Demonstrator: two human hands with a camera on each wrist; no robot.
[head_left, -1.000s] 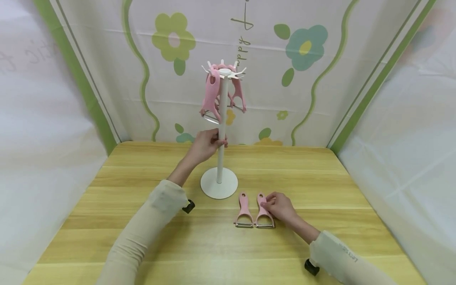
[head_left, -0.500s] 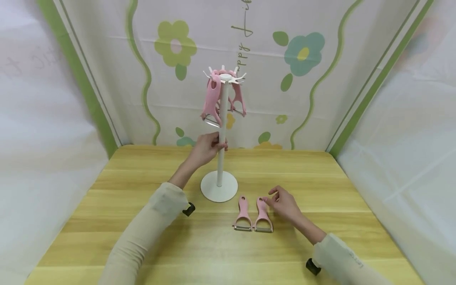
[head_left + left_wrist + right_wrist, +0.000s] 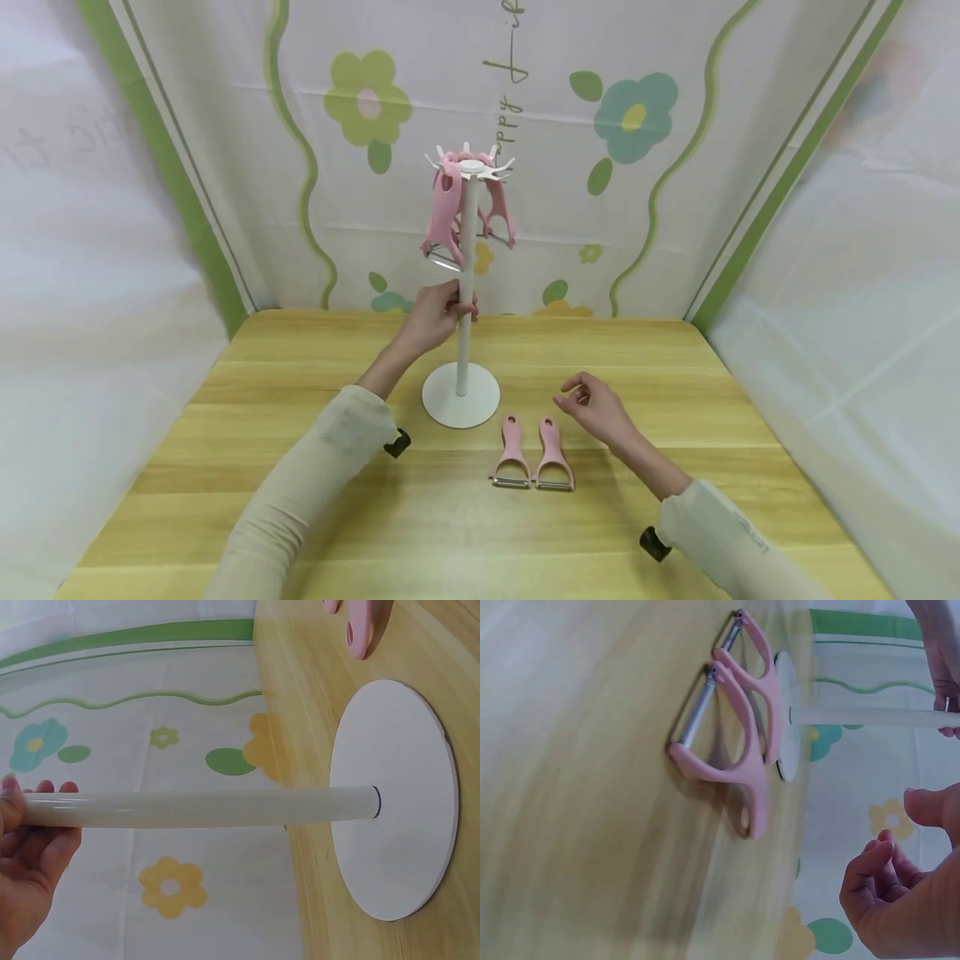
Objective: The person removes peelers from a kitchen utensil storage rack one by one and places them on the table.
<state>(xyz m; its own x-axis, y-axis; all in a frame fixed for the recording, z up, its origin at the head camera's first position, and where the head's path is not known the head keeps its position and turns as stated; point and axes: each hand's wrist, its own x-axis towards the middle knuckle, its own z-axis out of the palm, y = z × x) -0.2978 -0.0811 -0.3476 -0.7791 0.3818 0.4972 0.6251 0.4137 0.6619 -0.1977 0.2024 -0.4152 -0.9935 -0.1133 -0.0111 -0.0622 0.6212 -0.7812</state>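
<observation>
L hand (image 3: 433,317) grips the white pole (image 3: 463,354) around its mid part, thumb one side, fingers round the other. Base (image 3: 444,408) sits flat on the table (image 3: 420,525), pole upright. R hand (image 3: 597,410) is empty: fingers loosely bent, thumb tip apart from them, just past the handle end of the R peeler (image 3: 551,435), in the air, not touching it. L peeler (image 3: 512,433) lies right beside it; can't tell if their frames touch. Both flat, handles toward the far edge, blades toward the person.

Up top, pink peelers hang from the rack (image 3: 471,167), e.g. the front one (image 3: 444,208) and one at R (image 3: 498,198); poss. more behind, can't count. A few prongs on the R/near side look bare.

Tips, IMO: keep L grip firm but easy, as a tall pole w/ wt. up high could tip if nudged; low & steady is best. For picking up a peeler, R thumb + index should pinch the handle sides below the hole, so the hole stays free for a prong. Stay off the blade, lift straight up so it doesn't drag its neighbour, & mind the hung ones nr the top.
</observation>
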